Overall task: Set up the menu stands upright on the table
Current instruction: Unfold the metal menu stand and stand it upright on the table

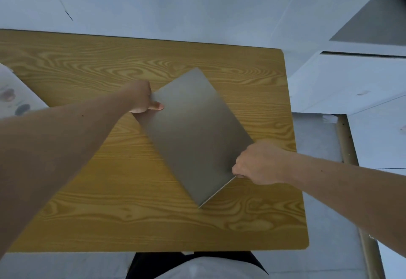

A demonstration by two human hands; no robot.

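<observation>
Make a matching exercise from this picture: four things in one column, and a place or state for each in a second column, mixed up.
Things:
1. left hand
2. right hand
3. grey panel
4. printed sheet

Places or states:
A. lies at the left edge of the wooden table
B. grips the panel's far left edge
C. held by both hands above the table
D. grips the panel's near right edge

Pairs: 1-B, 2-D, 3-C, 4-A

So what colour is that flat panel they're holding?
Plain matte grey-beige panel, no print visible; head view.
</observation>
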